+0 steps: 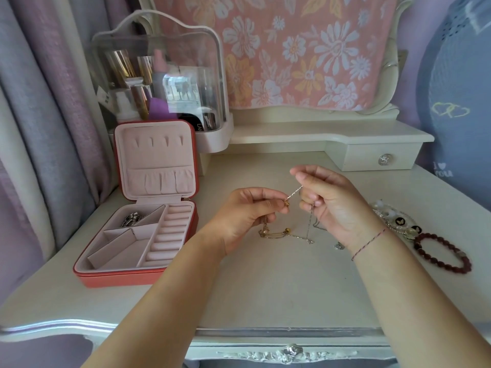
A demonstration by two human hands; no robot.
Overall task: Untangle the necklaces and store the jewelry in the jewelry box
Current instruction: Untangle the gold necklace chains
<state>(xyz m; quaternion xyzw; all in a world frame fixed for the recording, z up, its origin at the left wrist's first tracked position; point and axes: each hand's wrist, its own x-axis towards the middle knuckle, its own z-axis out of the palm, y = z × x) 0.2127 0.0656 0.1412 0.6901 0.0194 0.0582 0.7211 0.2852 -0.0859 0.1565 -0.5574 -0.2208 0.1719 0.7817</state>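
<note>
Necklaces (294, 193), tangled, hang between both hands just above the desk (265, 288). Left hand (247, 213) fingers (271, 193) pinch the gold knot (286, 203); right hand (334, 205) fingers (305, 179) pinch the silver chain (297, 189), its taut run slanting up to the right. Open jewelry box (119, 280) sits leftward, nearer the left hand.

**Few Words in View**

Far to the right of the jewelry box (119, 278), the blue fabric (451, 75) carries pale print: "I", a heart sign, and beneath it letters that seem to spell "YOU", though they are blurred. Higher on that fabric is a yellow sign of two linked hearts. Behind the jewelry box, a black container (203, 120) inside the clear cosmetics case (214, 75) shows white letters "LA" running sideways, and the rest is cut off.
</note>
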